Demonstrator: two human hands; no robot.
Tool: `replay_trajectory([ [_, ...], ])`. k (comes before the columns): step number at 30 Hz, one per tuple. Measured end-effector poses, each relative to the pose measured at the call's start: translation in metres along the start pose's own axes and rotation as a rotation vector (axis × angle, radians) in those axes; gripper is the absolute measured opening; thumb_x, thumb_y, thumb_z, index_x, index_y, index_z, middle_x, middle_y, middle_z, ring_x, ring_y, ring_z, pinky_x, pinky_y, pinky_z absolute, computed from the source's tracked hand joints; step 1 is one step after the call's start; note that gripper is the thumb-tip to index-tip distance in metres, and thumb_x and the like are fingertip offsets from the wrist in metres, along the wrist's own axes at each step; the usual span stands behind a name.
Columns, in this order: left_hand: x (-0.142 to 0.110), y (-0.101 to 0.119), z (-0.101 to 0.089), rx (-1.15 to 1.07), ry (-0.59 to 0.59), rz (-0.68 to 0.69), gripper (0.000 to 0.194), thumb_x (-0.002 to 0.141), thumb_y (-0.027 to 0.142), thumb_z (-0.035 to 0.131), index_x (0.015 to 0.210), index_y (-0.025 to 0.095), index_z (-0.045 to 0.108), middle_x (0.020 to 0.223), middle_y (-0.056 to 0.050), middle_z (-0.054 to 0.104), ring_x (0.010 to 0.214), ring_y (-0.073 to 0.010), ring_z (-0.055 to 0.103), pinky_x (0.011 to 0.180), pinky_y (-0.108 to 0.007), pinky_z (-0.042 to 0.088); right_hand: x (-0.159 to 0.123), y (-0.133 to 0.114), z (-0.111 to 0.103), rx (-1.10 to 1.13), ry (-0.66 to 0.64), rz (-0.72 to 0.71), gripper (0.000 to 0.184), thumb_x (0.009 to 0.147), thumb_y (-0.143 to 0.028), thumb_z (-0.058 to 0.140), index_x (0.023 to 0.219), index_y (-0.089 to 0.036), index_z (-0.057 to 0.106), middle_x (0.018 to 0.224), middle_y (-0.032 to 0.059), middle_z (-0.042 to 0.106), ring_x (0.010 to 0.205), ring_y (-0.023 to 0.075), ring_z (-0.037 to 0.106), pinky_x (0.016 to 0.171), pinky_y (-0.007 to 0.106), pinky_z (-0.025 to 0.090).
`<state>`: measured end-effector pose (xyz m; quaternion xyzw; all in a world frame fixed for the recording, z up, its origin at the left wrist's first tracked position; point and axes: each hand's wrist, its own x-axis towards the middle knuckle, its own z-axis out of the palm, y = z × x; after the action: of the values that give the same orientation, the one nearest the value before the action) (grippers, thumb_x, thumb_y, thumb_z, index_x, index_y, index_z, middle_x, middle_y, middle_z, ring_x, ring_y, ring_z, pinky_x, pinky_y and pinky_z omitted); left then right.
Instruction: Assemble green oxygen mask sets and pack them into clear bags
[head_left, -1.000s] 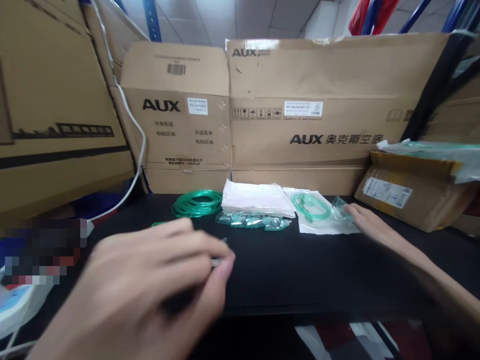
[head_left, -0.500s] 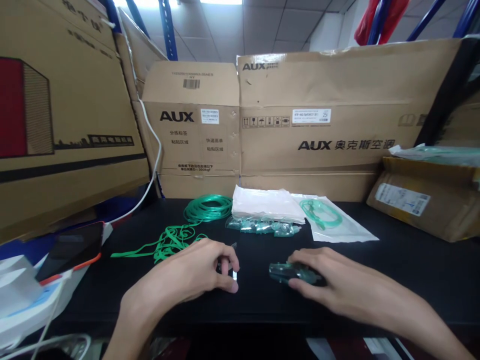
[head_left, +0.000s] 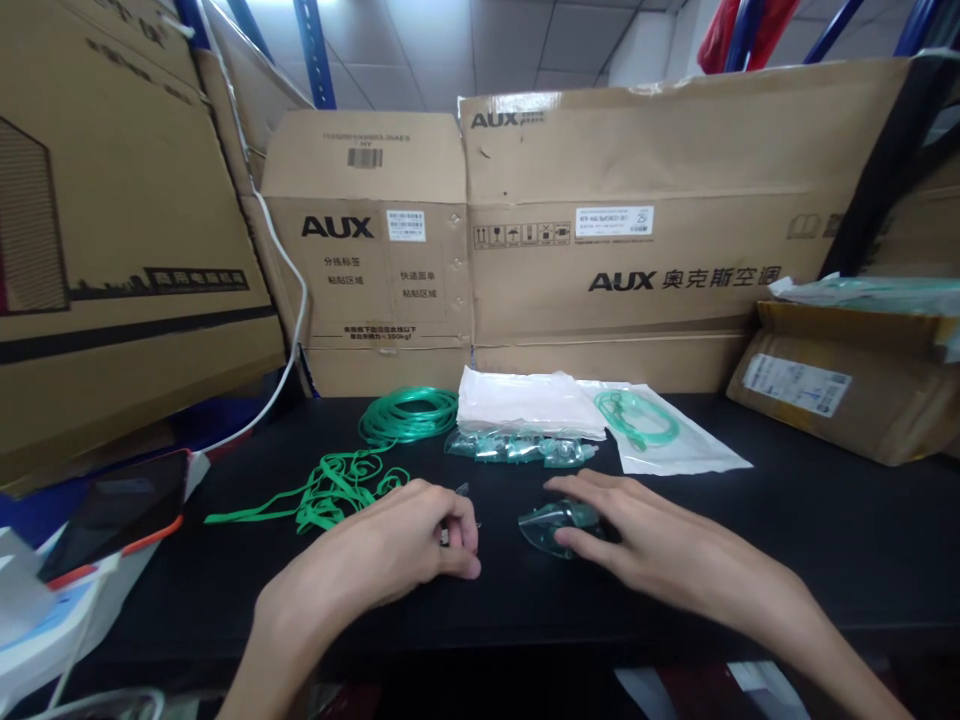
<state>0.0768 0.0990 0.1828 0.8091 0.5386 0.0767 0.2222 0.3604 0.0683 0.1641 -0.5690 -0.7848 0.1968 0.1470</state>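
My left hand is closed, with fingers curled and thumb bent in. A small white strip shows partly inside its fingers, and a bit of clear plastic sticks out behind the knuckles. My right hand is around a clear green oxygen mask low over the black table. Its thumb lies against the mask while the index finger stretches out above; the other fingers are hidden behind. Left of my left hand lies a tangle of green elastic strap.
Behind are coiled green tubing, a stack of white sheets, several clear green masks and a bagged tube. Cardboard boxes wall the back. A phone and power strip lie left, a brown box right.
The mask has turned and shifted left under my right hand, whose index finger is now stretched further out. My left hand has curled further, covering more of the white strip.
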Motion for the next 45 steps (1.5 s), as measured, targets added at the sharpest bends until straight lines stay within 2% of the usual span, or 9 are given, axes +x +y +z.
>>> replay_trajectory([
  [4,0.002,0.01,-0.007,-0.063,0.091,0.128,0.018,0.09,0.045,0.067,0.087,0.029,0.074,0.083,0.002,0.067,0.08,-0.0194,0.063,0.066,-0.025,0.042,0.003,0.002,0.003,0.001,-0.036,-0.054,0.056,0.095,-0.059,0.057,0.149,-0.048,0.046,0.158,-0.0016,0.046,0.144,0.0334,0.045,0.113,0.053,0.041],
  [10,0.01,0.03,-0.007,-0.366,0.169,0.245,0.022,0.093,0.045,0.067,0.108,0.029,0.07,0.083,0.004,0.07,0.077,-0.0164,0.064,0.068,-0.024,0.046,0.006,-0.009,-0.003,0.063,-0.059,-0.073,0.044,0.095,-0.057,0.058,0.137,-0.048,0.054,0.137,-0.0019,0.062,0.128,0.0291,0.058,0.104,0.046,0.048],
  [13,0.017,0.033,-0.002,-0.484,0.129,0.265,0.018,0.091,0.041,0.071,0.1,0.026,0.073,0.085,0.002,0.071,0.08,-0.0167,0.064,0.068,-0.024,0.046,0.007,-0.011,-0.005,0.091,-0.07,-0.087,0.041,0.094,-0.058,0.059,0.134,-0.047,0.056,0.129,-0.0011,0.066,0.124,0.0291,0.06,0.102,0.045,0.048],
  [17,0.024,0.03,0.002,-0.585,0.004,0.229,0.024,0.086,0.038,0.074,0.103,0.022,0.075,0.079,0.001,0.069,0.07,-0.0148,0.059,0.058,-0.023,0.042,0.007,-0.009,-0.007,0.127,-0.064,-0.103,0.043,0.094,-0.059,0.059,0.134,-0.044,0.058,0.129,0.0023,0.066,0.122,0.0304,0.061,0.104,0.046,0.046],
  [20,0.026,0.029,0.002,-0.573,-0.016,0.205,0.031,0.084,0.038,0.076,0.11,0.022,0.075,0.077,0.002,0.067,0.065,-0.0138,0.055,0.056,-0.023,0.04,0.006,-0.009,-0.008,0.139,-0.062,-0.088,0.045,0.093,-0.061,0.059,0.135,-0.045,0.057,0.129,0.0025,0.066,0.118,0.0303,0.063,0.102,0.046,0.046],
  [24,0.025,0.031,0.001,-0.464,0.048,0.212,0.031,0.085,0.042,0.074,0.11,0.023,0.077,0.072,0.003,0.062,0.059,-0.0124,0.05,0.056,-0.024,0.04,0.005,-0.01,-0.01,0.148,-0.052,-0.087,0.043,0.093,-0.061,0.06,0.133,-0.045,0.059,0.124,0.002,0.067,0.117,0.0297,0.063,0.1,0.046,0.047],
  [32,0.024,0.032,0.001,-0.374,0.139,0.264,0.028,0.09,0.045,0.069,0.109,0.028,0.078,0.094,0.0,0.07,0.068,-0.0147,0.055,0.063,-0.025,0.044,0.004,-0.014,-0.017,0.17,-0.015,-0.118,0.043,0.093,-0.062,0.059,0.133,-0.046,0.06,0.116,0.0011,0.068,0.111,0.0272,0.063,0.094,0.042,0.049],
  [39,0.021,0.04,0.004,-0.331,0.404,0.174,0.038,0.087,0.06,0.068,0.096,0.024,0.073,0.08,0.001,0.07,0.071,-0.0188,0.061,0.065,-0.027,0.044,0.006,-0.015,-0.017,0.216,0.099,-0.152,0.041,0.095,-0.06,0.058,0.13,-0.039,0.061,0.103,0.0017,0.07,0.098,0.0258,0.065,0.086,0.042,0.052],
  [45,0.016,0.056,0.008,-0.288,0.509,0.085,0.04,0.091,0.062,0.06,0.086,0.025,0.073,0.073,0.002,0.07,0.066,-0.0198,0.061,0.067,-0.03,0.043,0.013,-0.021,-0.012,0.359,0.254,-0.288,0.03,0.091,-0.044,0.071,0.117,-0.032,0.064,0.11,0.0009,0.072,0.104,0.0246,0.067,0.092,0.04,0.053],
])
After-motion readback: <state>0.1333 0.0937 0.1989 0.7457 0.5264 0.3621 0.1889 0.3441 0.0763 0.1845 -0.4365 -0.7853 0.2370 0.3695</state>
